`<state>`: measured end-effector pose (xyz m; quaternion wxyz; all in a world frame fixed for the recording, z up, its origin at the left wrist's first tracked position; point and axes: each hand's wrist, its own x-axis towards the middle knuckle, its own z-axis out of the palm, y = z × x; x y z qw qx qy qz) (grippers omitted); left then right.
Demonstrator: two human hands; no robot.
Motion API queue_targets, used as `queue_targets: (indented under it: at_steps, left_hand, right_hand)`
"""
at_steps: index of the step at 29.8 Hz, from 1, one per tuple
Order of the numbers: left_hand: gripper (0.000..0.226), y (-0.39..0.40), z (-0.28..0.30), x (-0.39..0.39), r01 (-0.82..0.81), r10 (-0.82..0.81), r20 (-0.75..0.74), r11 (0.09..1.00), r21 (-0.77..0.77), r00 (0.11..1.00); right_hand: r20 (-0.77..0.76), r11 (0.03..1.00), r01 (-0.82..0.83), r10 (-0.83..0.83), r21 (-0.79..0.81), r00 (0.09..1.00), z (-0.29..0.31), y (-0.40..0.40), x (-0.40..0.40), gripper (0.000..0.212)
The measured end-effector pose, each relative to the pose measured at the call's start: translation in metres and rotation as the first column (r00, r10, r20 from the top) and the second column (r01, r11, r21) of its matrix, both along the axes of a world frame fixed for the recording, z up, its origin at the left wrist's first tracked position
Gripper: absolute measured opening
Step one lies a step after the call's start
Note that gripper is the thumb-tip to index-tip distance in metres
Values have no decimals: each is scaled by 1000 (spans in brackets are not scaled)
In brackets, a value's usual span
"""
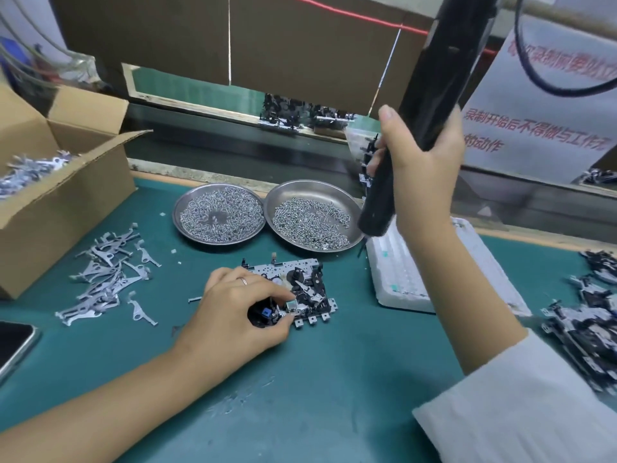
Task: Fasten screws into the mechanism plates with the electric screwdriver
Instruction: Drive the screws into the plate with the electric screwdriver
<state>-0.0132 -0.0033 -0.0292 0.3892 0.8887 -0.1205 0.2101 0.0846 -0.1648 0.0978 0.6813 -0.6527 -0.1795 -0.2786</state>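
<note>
Left hand [238, 309] is pinching the mechanism plate [300, 290] lying on the green mat [334, 379], near the screw dishes [218, 213]; right hand [422, 177] is gripping the electric screwdriver [414, 128], raised at far right.

The left hand's fingers [267, 292] cover the near-left part of the mechanism plate [300, 289]. The electric screwdriver [430, 105] is motion-blurred; its top leaves the frame.
</note>
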Motion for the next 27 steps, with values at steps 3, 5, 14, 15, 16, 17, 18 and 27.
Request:
queue_targets:
  at_steps: [3,5,14,15,16,17,18,27]
  left_hand:
    - [19,1,0,1,7,-7,11,1000,-12,1000]
    - [20,2,0,1,0,0,9,1000,-17,1000]
    - [17,1,-1,1,-4,3,32,1000,29,999]
    - [17,1,-1,1,-5,5,30,1000,31,1000]
    - [17,2,-1,1,-5,4,28,1000,31,1000]
    - [17,2,0,1,-5,4,27,1000,28,1000]
    - [17,2,0,1,-5,5,25,1000,24,1000]
    - [13,2,0,1,-1,0,32,999,35,1000]
  right_hand:
    - [-18,979,-172,175,107,984,-16,17,-22,16]
    - [-23,951,-266,273,155,962,-28,27,-36,14]
    - [10,900,-342,352,271,936,-46,48,-50,10]
    - [12,901,-341,351,269,936,-47,49,-50,10]
    - [14,902,-339,348,267,937,-47,49,-50,10]
    - [16,903,-339,348,264,937,-47,49,-50,10]
    - [16,903,-340,348,261,937,-48,50,-50,10]
    - [13,905,-340,349,256,937,-49,51,-53,11]
